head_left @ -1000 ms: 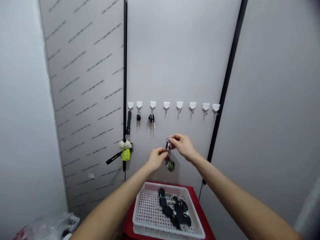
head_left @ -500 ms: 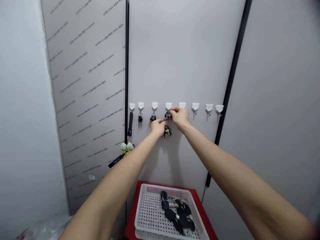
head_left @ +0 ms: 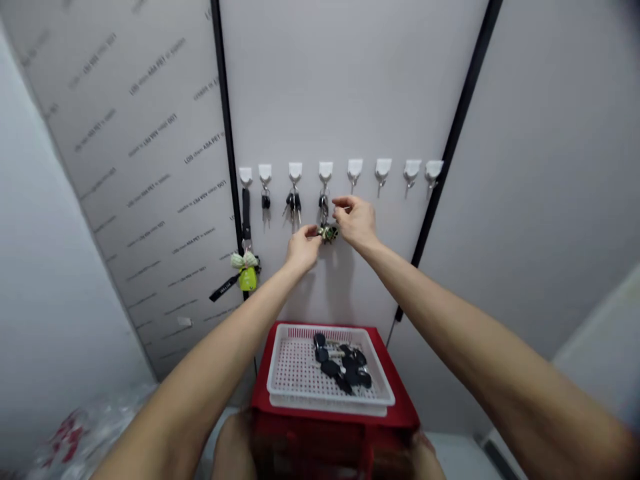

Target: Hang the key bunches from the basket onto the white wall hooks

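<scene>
A bunch of keys [head_left: 328, 233] with a greenish-gold trinket hangs by a metal clasp from the fourth white hook [head_left: 326, 171] on the wall panel. My left hand [head_left: 303, 247] is at its lower end from the left, fingertips closed on the dark edge of the bunch. To the right of the clasp is my right hand [head_left: 357, 221], thumb and forefinger apart, holding nothing. Left of the bunch, small black-headed keys [head_left: 294, 201] hang on the third hook and another set [head_left: 266, 201] on the second. A black strap [head_left: 246, 213] with a lime-green tag [head_left: 247, 279] hangs from the first.
Below, a white perforated basket [head_left: 290, 402] holding several black-headed keys [head_left: 345, 367] stands on a red stool [head_left: 263, 393]. Several white hooks [head_left: 384, 168] continue to the right. Clear plastic wrapping [head_left: 95, 433] lies at the lower left.
My right hand has let go of the clasp and drawn slightly away. The bunch now hangs from the fourth hook. The view has tilted down, showing more of the stool.
</scene>
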### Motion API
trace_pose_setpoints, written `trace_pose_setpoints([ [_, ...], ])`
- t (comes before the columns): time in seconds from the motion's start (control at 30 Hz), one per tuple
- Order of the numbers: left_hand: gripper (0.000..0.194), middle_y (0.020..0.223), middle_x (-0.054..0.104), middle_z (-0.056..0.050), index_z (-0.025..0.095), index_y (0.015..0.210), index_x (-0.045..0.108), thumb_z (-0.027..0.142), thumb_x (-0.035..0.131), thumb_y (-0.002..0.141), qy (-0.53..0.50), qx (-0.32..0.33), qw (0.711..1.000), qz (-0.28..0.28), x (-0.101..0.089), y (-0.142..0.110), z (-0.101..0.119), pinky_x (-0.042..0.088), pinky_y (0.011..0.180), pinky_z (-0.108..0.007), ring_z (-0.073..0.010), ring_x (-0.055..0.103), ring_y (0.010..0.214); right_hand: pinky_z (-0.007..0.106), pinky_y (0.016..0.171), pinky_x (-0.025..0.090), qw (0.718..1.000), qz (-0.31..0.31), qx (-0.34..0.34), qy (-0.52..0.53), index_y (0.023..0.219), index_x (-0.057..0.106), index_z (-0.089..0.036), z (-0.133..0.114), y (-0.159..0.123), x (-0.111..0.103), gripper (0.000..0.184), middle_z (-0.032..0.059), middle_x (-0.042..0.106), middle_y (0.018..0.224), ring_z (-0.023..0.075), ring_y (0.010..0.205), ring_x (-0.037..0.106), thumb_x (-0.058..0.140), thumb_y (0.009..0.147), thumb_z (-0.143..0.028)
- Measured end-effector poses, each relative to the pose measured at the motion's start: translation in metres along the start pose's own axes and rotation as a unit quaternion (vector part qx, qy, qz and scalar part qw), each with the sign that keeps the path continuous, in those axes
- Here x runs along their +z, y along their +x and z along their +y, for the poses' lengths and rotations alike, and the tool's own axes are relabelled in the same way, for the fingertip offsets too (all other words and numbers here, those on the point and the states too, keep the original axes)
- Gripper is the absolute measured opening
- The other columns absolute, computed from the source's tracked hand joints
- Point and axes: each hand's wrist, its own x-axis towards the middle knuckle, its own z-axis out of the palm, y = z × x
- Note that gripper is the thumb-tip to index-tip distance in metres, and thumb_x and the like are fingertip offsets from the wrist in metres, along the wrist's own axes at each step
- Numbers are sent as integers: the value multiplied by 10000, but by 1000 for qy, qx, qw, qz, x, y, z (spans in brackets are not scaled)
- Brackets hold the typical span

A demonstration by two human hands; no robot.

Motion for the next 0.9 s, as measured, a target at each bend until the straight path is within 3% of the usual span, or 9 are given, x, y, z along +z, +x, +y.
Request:
trace_pose_setpoints([
  [0.07,278,874,571,-71,110,887,529,113,475,614,24,-4,999,-42,-1,-22,-22,386,706,-253,-116,519,735,234,626,399,998,-60,0,-20,777,567,-124,16,-36,-4,230,31,584,727,89,596,510,403,617,-141],
  [0.13,241,841,586,-70,111,838,551,103,461,615,65,-21,992,-104,-2,-47,-49,384,713,-256,-124,520,735,221,603,397,986,-164,20,-36,762,574,-127,37,-79,-4,222,33,596,709,96,595,511,403,620,-134],
  [0.2,232,833,592,-72,114,818,561,97,444,618,130,-39,978,-159,-2,-71,-77,378,720,-253,-132,518,751,217,588,392,956,-282,46,-63,733,586,-131,59,-123,-3,218,44,608,685,110,598,520,398,624,-122],
  [0.27,234,839,591,-77,119,815,561,104,432,621,213,-48,957,-191,-1,-91,-101,372,718,-253,-142,514,765,224,609,384,929,-351,52,-102,727,594,-143,78,-159,-1,230,62,615,729,131,650,533,383,637,-121],
  [0.4,202,801,585,-96,120,775,565,157,452,611,303,-54,932,-192,1,-114,-130,352,704,-293,-183,502,769,253,644,363,903,-379,44,-198,751,594,-163,99,-196,2,246,86,609,791,170,727,534,362,669,-152],
  [0.57,205,681,564,-50,142,782,545,196,485,593,342,-97,916,-186,4,-120,-148,349,625,-265,-165,500,682,252,688,347,882,-420,38,-213,762,590,-153,102,-204,4,229,89,603,792,176,789,514,385,661,-154],
  [0.7,219,615,535,-14,130,776,537,85,453,579,312,-102,924,-196,4,-118,-156,343,576,-221,-120,482,603,250,720,341,890,-414,41,-186,829,575,-148,104,-206,6,253,78,592,834,164,806,502,379,668,-156],
  [0.9,186,604,519,5,133,737,518,61,415,600,175,-102,970,-137,2,-116,-152,353,579,-198,-88,469,585,253,747,339,920,-360,69,-141,908,539,-150,110,-210,9,277,69,564,888,150,830,483,394,674,-178],
])
